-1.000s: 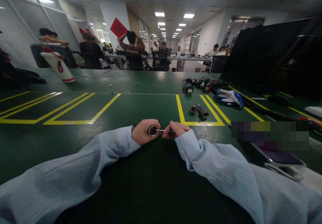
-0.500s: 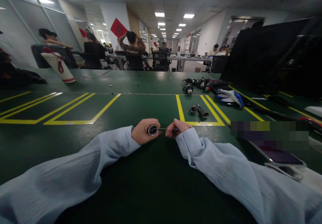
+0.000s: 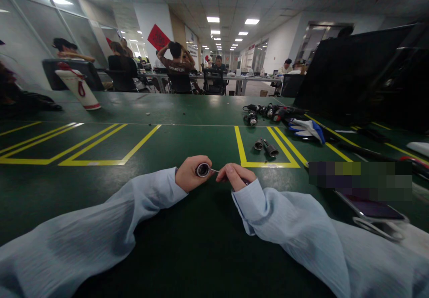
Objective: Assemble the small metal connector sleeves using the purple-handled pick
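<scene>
My left hand (image 3: 189, 174) is closed around a short round metal-rimmed socket (image 3: 202, 169), its open dark end facing me. My right hand (image 3: 237, 175) is closed on a thin screwdriver, whose bare metal shaft (image 3: 214, 170) reaches left to the side of the socket. Fingers and palm hide most of the handle; where exactly the tip sits cannot be made out. Both hands are above the green table (image 3: 187, 146). Beyond my right hand, two similar metal sockets, one upright-looking (image 3: 258, 144) and one lying (image 3: 271, 150), rest within a yellow-taped box.
Several black-cabled parts (image 3: 253, 118) lie at the back right, beside a blue and white glove (image 3: 308, 129). A phone (image 3: 372, 208) and white cable (image 3: 378, 228) are at right, below a dark monitor (image 3: 355, 70). A white cup (image 3: 80, 88) stands at back left. People sit beyond.
My right hand has turned over, its back and fingers now more on top, and the shaft slants instead of lying level. The left hand and socket have shifted up slightly.
</scene>
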Available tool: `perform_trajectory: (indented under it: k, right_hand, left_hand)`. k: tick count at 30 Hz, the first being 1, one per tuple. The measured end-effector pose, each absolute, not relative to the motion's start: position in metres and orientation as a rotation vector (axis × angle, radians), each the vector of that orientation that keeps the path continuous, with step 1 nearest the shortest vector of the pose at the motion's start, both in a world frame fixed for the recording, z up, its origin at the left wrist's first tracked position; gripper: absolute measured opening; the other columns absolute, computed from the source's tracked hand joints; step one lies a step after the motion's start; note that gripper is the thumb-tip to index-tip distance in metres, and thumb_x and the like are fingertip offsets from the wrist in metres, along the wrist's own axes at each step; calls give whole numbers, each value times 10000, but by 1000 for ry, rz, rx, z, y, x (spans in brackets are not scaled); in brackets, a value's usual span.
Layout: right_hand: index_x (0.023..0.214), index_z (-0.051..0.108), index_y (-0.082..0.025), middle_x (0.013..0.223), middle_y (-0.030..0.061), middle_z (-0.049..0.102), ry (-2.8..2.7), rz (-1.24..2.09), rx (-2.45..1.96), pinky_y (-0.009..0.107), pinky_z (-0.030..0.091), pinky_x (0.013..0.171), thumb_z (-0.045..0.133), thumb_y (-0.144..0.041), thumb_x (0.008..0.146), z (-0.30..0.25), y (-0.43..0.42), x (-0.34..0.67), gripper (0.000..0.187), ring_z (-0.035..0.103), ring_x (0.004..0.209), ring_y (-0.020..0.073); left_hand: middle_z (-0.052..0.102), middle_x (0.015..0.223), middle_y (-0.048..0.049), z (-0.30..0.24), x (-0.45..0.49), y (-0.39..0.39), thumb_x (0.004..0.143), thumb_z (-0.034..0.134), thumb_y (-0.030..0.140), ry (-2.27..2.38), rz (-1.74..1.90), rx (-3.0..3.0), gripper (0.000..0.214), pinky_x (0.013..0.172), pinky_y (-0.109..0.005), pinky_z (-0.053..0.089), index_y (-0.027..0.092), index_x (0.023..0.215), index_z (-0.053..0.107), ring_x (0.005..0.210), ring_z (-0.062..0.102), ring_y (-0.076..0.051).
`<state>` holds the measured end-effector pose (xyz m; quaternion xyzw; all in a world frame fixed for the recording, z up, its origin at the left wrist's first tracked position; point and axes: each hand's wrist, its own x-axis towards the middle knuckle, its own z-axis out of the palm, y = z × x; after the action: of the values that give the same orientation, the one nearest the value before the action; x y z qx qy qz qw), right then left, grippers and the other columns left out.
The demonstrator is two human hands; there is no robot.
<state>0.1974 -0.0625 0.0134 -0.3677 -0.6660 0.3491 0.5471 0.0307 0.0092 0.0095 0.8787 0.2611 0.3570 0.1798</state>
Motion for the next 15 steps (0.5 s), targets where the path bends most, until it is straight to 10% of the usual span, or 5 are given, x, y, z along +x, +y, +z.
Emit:
perform_trajectory:
  k: [15]
  right_hand:
    - [716,613,-179,749,40,619,-1515,1008,-775,289,453,725,431,-452,856,8,-55,197,357,566,746,147]
  left_hand:
    - [467,549,24,13,30,8,696,572,225,724,1089,2341,148,457,-188,355,136,619,481,498,425,-83]
